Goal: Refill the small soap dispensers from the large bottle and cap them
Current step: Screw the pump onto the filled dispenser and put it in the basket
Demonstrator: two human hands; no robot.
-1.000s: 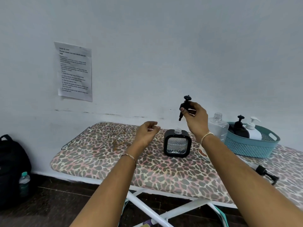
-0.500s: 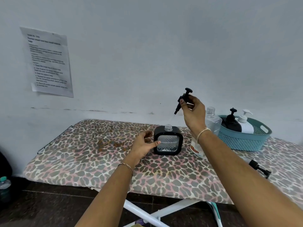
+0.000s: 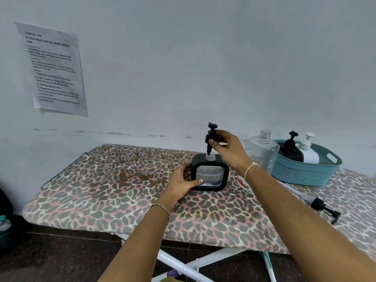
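While the right hand [image 3: 227, 148] pinches the black pump head [image 3: 210, 137] just above the open neck, the square dispenser [image 3: 210, 173] sits on the ironing board [image 3: 122, 190] near centre frame, with the left hand [image 3: 181, 183] wrapped around its 9 o'clock side, thumb across the front face.

Risks, as I judge them: the pump's stem looks to be only just entering the neck. If it goes in tilted, the collar could cross-thread on the clear screw neck. The padded, leopard-print cover is soft, so downward pressure might rock the dispenser if the left-hand hold loosens. Liquid level inside is hard to read; overfill could push soap out as the stem displaces it.

Materials: the dispenser is a rounded black frame around a clear, diamond-textured panel. At 3 o'clock of it stands the large bottle [image 3: 262, 153], clear ribbed plastic, uncapped, threads exposed. Further along at 3 o'clock, a teal woven-look basket [image 3: 305, 174] holds a black dispenser [image 3: 290, 151] and a white one [image 3: 308, 152], both capped. A loose black pump [image 3: 323, 208] lies at 4 o'clock on the board.
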